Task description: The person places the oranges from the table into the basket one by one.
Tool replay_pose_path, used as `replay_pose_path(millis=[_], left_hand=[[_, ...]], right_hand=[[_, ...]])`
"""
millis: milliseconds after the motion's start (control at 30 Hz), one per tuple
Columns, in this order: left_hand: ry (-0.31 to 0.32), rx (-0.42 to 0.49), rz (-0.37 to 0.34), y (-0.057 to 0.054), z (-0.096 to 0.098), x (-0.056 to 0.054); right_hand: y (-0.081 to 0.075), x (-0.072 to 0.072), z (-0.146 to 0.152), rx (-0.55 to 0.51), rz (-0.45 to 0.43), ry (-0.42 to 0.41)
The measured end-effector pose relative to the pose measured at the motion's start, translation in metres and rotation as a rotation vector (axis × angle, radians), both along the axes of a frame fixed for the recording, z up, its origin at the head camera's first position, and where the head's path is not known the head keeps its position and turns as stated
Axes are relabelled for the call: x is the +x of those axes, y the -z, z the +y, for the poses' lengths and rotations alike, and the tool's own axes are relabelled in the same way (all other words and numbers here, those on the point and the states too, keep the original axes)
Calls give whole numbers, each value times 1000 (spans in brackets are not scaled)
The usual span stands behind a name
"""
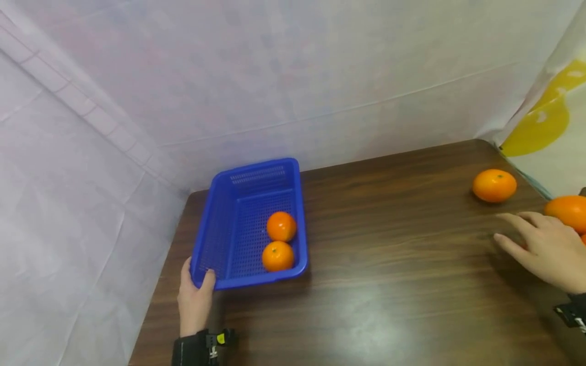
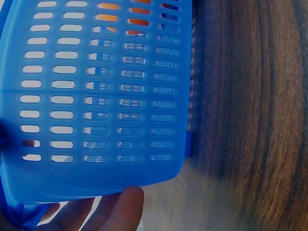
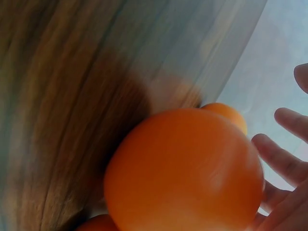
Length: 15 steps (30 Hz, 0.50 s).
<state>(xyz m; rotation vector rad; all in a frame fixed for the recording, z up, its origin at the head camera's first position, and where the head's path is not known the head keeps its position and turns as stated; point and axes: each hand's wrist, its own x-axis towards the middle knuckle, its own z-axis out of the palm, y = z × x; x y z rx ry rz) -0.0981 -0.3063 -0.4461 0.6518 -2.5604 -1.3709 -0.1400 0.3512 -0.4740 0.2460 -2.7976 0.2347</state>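
At the near left corner of a blue plastic basket [image 1: 249, 282], my left hand [image 1: 196, 300] grips the rim, thumb on the inner side. In the left wrist view its fingers [image 2: 122, 211] curl at the corner of the slotted wall [image 2: 101, 173]. Two oranges, one [image 1: 281, 226] behind the other [image 1: 277, 256], lie inside along the basket's right side. My right hand [image 1: 547, 249] hovers over the right of the table with fingers spread, holding nothing. Right beside it is a large orange [image 3: 185, 173], partly cut off in the head view. Another orange [image 1: 494, 185] rests beyond the fingertips.
The dark wood-grain table [image 1: 389, 229] carries everything. A pale sheet [image 1: 293, 81] hangs along its back edge and another covers the left side. Yellow shapes [image 1: 535, 127] show on the cloth at the right. Part of one more orange [image 3: 98, 224] peeks in below the large one.
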Motion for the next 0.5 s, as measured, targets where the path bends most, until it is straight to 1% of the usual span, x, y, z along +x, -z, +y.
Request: replay_pose_path(millis=[100,167,333,500], left_hand=[[-7,1,6,1,-2,0],[-14,-4,19,2,-2,0],[-15,-32,51,5,-2,-1],[-21,-32,42,4,1,-1]], right_hand=[[4,-1,4,-25,24,13],[8,-1,7,-54,65,13],[21,2,15,-167,137,33],[35,5,20,-343,120,35]])
